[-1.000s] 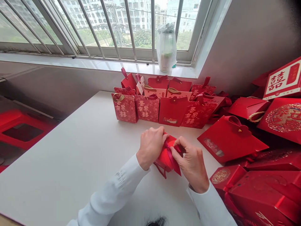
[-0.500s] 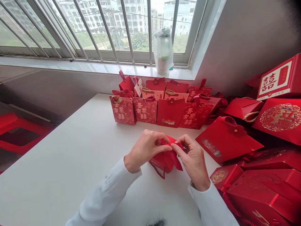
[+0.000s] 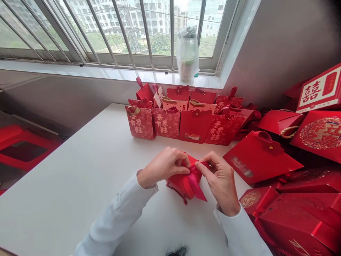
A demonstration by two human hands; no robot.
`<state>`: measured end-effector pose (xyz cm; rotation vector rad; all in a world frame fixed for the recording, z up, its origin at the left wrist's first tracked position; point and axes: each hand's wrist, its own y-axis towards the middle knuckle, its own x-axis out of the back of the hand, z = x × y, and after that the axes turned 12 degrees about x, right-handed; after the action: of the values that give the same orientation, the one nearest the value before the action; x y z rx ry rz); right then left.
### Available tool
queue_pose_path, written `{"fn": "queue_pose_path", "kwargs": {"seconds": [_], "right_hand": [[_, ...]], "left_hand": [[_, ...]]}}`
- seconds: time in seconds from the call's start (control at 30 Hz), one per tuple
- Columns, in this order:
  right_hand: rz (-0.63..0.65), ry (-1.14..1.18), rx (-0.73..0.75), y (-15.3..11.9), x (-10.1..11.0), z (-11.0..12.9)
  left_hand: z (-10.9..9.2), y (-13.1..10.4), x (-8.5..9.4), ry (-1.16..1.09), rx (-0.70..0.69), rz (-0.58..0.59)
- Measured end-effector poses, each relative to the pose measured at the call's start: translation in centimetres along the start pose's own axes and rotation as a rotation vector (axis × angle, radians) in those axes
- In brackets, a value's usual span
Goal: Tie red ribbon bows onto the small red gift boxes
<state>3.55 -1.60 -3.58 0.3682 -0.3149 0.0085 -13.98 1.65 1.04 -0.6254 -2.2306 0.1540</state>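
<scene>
A small red box [image 3: 177, 181] rests on the white table, tilted, between my two hands. A shiny crimson ribbon [image 3: 196, 186] crosses its top, and one tail hangs down the near side. My left hand [image 3: 167, 166] pinches the ribbon at the left of its crossing. On the right, my right hand [image 3: 220, 179] grips the ribbon between thumb and fingers. The fingertips are a short gap apart, and the fingers partly hide the top of the box.
Behind the hands stand rows of red gift bags [image 3: 166, 124]. Larger red boxes [image 3: 301, 217] pile up at the right. A bagged jar [image 3: 188, 58] is on the windowsill [image 3: 106, 74]. A red stool [image 3: 23, 145] stands left of the white table [image 3: 66, 177].
My fingertips have moved slightly apart, with the ribbon still between them. The ribbon tail now hangs lower over the box's near side. The whole view has shifted a little.
</scene>
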Motion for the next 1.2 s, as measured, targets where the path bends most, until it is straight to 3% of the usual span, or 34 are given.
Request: {"fn": "queue_pose_path", "kwargs": {"seconds": [0.57,0.63,0.77,0.93,1.07,1.2], "right_hand": [[-0.013,0.038,-0.036,0.6,1.0,-0.4],[-0.009,0.047,-0.067,0.7,1.0,-0.4],[0.007,0.089,-0.114,0.7,0.9,-0.2],[0.046,-0.003,-0.113,0.7,1.0,0.3],[0.042,-0.163,-0.075,0.5,0.9,1.2],[0.075,-0.198,-0.094,0.2,0.5,1.9]], "left_hand": [[-0.9,-0.7,-0.6,0.037,-0.027,-0.064],[-0.8,-1.0,-0.3,-0.002,-0.004,-0.112],[-0.2,-1.1,0.5,0.025,0.090,-0.321],[0.1,-0.8,0.5,0.102,0.129,-0.247],[-0.6,-0.7,-0.4,0.122,0.163,-0.280],[-1.3,-0.8,-0.9,0.040,0.097,-0.293]]}}
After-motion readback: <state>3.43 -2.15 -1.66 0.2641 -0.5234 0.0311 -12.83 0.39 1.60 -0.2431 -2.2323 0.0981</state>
